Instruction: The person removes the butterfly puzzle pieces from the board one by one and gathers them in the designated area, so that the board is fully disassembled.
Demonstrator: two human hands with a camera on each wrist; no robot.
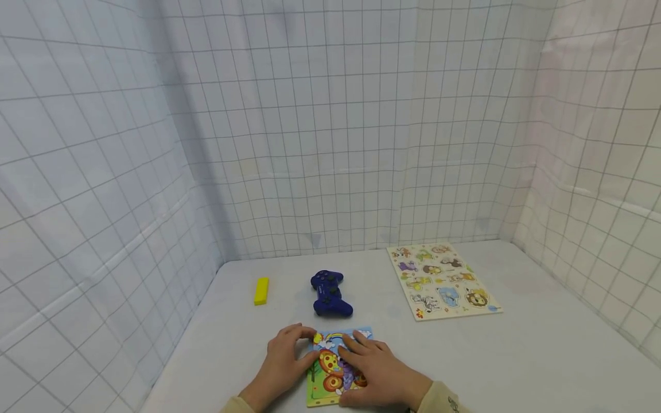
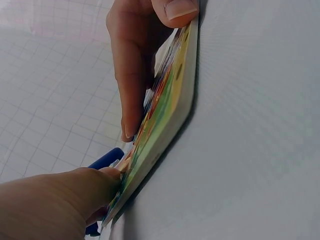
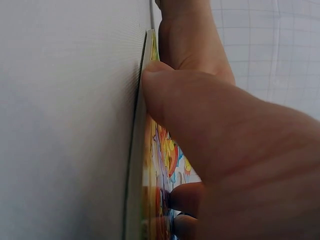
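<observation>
A colourful butterfly picture puzzle board [image 1: 324, 383] lies on the table in front of me, with its pale thick edge [image 2: 172, 117] visible in the left wrist view. My left hand [image 1: 283, 358] holds its left side, thumb on the printed face and curved index finger by the far left corner. Spread over the right part of the picture, my right hand [image 1: 379, 373] rests with fairly straight fingers on the face. Its thumb [image 3: 170, 82] touches the near edge. The right hand hides part of the print. Just beyond the board sits a dark blue game controller [image 1: 329, 294].
A yellow block [image 1: 261, 291] lies at the left of the white table [image 1: 516, 350]. To the far right is a larger pale board with animal pictures [image 1: 439, 281]. White gridded cloth walls [image 1: 330, 143] rise at the back and both sides.
</observation>
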